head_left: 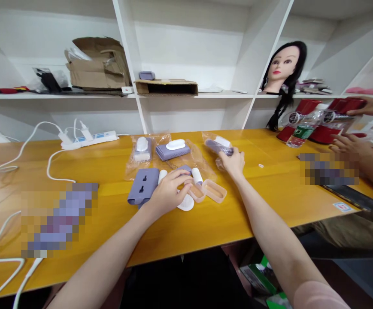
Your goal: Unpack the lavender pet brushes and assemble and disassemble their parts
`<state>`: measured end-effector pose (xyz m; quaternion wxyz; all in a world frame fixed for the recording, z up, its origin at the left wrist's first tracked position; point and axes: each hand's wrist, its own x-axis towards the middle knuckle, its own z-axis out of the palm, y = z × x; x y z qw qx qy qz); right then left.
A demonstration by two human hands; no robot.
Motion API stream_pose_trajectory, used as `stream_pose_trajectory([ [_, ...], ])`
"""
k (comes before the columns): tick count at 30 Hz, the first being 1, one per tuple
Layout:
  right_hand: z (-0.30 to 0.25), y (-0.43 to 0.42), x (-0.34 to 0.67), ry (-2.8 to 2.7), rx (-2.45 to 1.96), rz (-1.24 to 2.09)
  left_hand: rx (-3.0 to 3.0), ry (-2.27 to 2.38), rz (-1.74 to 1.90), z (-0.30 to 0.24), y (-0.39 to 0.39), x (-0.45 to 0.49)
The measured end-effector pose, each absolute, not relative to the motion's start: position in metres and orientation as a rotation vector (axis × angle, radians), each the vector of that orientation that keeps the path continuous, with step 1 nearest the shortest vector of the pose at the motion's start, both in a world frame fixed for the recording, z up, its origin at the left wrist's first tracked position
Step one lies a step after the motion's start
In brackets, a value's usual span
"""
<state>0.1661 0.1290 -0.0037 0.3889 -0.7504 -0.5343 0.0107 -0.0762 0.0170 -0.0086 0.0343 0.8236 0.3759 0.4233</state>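
My right hand (pixel 233 163) is closed around the near end of a purple-and-white plastic unit (pixel 216 146) in a clear bag, lying on the table. My left hand (pixel 168 191) hovers low over loose parts, its fingers bent and apart. By its fingertips are a small purple piece (pixel 185 169), a white cylinder (pixel 197 175) and a clear oval tray (pixel 196 193). A second clear tray (pixel 215 191) lies to the right. Under the hand a white oval piece (pixel 186 202) shows partly. Left of it sits a purple housing (pixel 143 185) with two keyhole slots.
Behind lie a purple unit with a white top (pixel 173 149) and a bagged unit (pixel 142 149). A power strip (pixel 89 139) and a blurred-out phone (pixel 64 219) with cable are left. At right, another person's hands (pixel 350 148) are near red containers (pixel 329 120) and a bottle (pixel 304 128).
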Motion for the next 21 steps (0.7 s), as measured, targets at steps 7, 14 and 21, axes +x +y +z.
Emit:
stream_pose_trajectory([
  [7, 0.024, 0.117, 0.169, -1.144, -1.476, -0.028, 2.114, 1.107, 1.369, 0.003, 0.011, -0.072],
  [14, 0.047, 0.037, 0.096, -1.626, -0.843, -0.062, 1.132, 0.574, 1.354, 0.02, 0.005, -0.077],
  [21, 0.028, 0.012, 0.045, -1.944, -0.851, 0.045, 0.643, 0.52, 1.699, 0.028, 0.01, -0.079],
])
